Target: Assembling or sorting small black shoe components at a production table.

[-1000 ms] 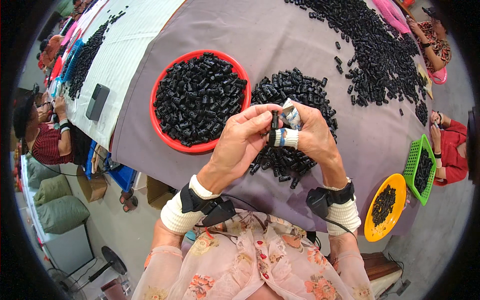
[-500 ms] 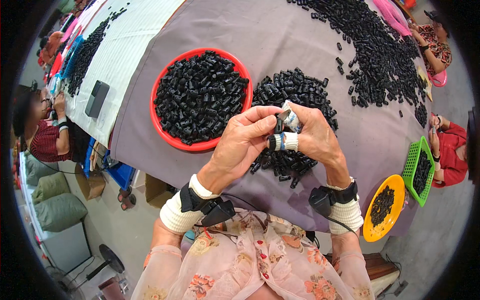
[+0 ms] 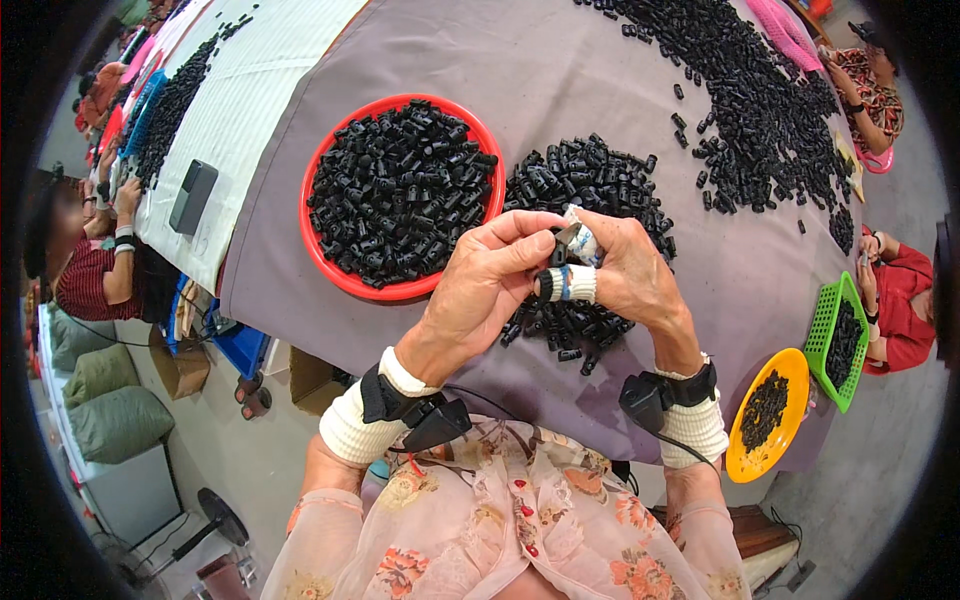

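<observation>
Just in front of me, both hands meet over a heap of small black plastic parts (image 3: 580, 180). My left hand (image 3: 468, 290) is closed, pinching one black plastic part (image 3: 558, 252) between thumb and fingers. Against that part, my right hand (image 3: 640, 275) is closed on a small grey blade-like piece (image 3: 569, 232), mostly hidden by its fingers. White wraps (image 3: 578, 283) cover the right thumb and a finger. To the left of the heap stands a round red basin (image 3: 312, 235), filled with the same black parts.
A grey-mauve cloth (image 3: 420, 45) covers the table. A larger spread of black parts (image 3: 760, 140) lies far right. Right of me are a yellow plate (image 3: 740, 455) with dark scraps and a green basket (image 3: 822, 325). Co-workers (image 3: 100, 280) sit left and right. A dark box-shaped device (image 3: 194, 198) stands left.
My hands stay almost in place; the black part and blade-like piece shift only slightly between the fingers. A co-worker on the left has moved their hands.
</observation>
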{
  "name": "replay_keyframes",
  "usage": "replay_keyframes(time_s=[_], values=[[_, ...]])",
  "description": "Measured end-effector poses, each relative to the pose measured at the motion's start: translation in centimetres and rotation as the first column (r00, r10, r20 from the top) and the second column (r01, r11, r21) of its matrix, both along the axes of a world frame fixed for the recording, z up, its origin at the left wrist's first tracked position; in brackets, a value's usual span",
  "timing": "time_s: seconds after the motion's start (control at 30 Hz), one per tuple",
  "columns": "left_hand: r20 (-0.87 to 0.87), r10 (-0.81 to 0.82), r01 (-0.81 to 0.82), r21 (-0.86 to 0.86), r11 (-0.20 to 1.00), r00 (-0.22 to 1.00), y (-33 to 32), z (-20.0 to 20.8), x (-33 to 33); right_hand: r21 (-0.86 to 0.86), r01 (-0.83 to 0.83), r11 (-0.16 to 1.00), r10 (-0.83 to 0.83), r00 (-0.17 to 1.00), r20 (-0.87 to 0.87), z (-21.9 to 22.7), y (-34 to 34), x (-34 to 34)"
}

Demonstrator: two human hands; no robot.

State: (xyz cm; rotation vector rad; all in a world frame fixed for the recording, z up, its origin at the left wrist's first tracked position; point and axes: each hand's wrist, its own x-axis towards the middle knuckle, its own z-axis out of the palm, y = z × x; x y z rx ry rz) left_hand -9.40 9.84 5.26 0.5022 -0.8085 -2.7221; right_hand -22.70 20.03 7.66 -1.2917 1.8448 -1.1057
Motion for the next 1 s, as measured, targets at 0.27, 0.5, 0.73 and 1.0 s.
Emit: replay_keyframes(time_s=[0.27, 0.5, 0.73, 1.0], values=[[0.008, -0.009, 0.009, 0.005, 1.000, 1.000, 0.10, -0.05, -0.13, -0.009, -0.005, 1.000, 0.005, 1.000, -0.004, -0.16, 0.20, -0.05], [0.009, -0.014, 0.014, 0.009, 1.000, 1.000, 0.05, -0.12, -0.14, 0.006, -0.034, 0.999, 0.033, 0.997, 0.067, -0.04, 0.24, 0.01], [0.020, 0.011, -0.011, -0.034, 0.999, 1.000, 0.07, -0.04, -0.01, -0.035, -0.057, 0.998, 0.059, 0.997, 0.057, -0.33, 0.14, 0.12], [0.035, 0.006, -0.005, -0.041, 0.999, 0.999, 0.09, 0.08, -0.16, 0.022, -0.060, 0.998, 0.057, 0.991, 0.123, 0.19, 0.18, 0.20]])
